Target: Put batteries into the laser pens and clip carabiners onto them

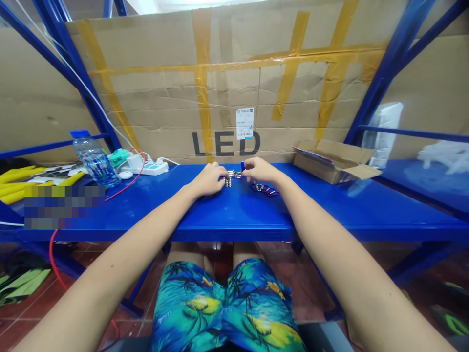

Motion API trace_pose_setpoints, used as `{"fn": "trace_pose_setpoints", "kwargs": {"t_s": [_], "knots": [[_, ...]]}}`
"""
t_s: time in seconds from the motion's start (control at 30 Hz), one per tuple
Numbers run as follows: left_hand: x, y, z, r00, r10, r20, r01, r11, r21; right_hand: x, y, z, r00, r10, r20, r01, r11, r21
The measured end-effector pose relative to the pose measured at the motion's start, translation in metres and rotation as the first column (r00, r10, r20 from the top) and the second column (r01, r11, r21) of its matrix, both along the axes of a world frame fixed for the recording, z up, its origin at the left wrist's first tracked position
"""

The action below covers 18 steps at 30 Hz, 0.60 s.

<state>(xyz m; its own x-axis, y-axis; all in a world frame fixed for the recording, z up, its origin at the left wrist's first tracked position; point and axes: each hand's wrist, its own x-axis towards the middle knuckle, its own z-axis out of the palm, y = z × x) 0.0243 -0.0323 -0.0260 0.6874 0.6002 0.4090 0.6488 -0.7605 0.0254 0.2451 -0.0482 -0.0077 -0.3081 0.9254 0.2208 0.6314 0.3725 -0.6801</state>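
Note:
My left hand (211, 180) rests on the blue table with its fingers curled, the fingertips against a small cluster of shiny silver pieces (228, 182). Whatever lies under those fingers is hidden. My right hand (261, 171) is closed in a pinch on a small blue piece (242, 166), held upright just right of the cluster. Thin metallic and coloured parts (237, 174) lie between the two hands, too small to make out. Below my right hand, a curved row of purple and dark carabiners (265, 189) lies on the table.
An open cardboard box (322, 165) stands at the right. To the left are a water bottle (95, 159), a white power strip (152, 167) and a red cable (132, 183). A large cardboard sheet (161, 107) marked LED backs the blue table (234, 220), between blue frame posts.

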Motion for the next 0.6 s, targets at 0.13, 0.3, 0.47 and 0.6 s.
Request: {"fn": "trace_pose_setpoints", "kwargs": {"t_s": [0.13, 0.3, 0.47, 0.6], "knots": [[0.0016, -0.004, -0.001, 0.986, 0.019, -0.166, -0.011, 0.999, 0.05, -0.0005, -0.003, 0.0032, 1.0, 0.009, -0.022, -0.008, 0.999, 0.04], [0.0009, -0.0037, -0.0007, 0.98, 0.043, -0.194, -0.03, 0.997, 0.068, -0.0047, -0.0024, 0.0024, 0.999, 0.036, -0.011, -0.036, 0.998, 0.049], [0.0001, -0.0012, -0.003, 0.981, 0.041, -0.189, -0.03, 0.998, 0.06, -0.0031, 0.0022, 0.0003, 0.998, 0.054, 0.025, -0.055, 0.995, 0.081], [0.0003, 0.0005, -0.0051, 0.986, 0.025, -0.162, -0.017, 0.999, 0.05, -0.0011, 0.006, -0.0009, 0.998, 0.047, 0.049, -0.052, 0.993, 0.104]]}}
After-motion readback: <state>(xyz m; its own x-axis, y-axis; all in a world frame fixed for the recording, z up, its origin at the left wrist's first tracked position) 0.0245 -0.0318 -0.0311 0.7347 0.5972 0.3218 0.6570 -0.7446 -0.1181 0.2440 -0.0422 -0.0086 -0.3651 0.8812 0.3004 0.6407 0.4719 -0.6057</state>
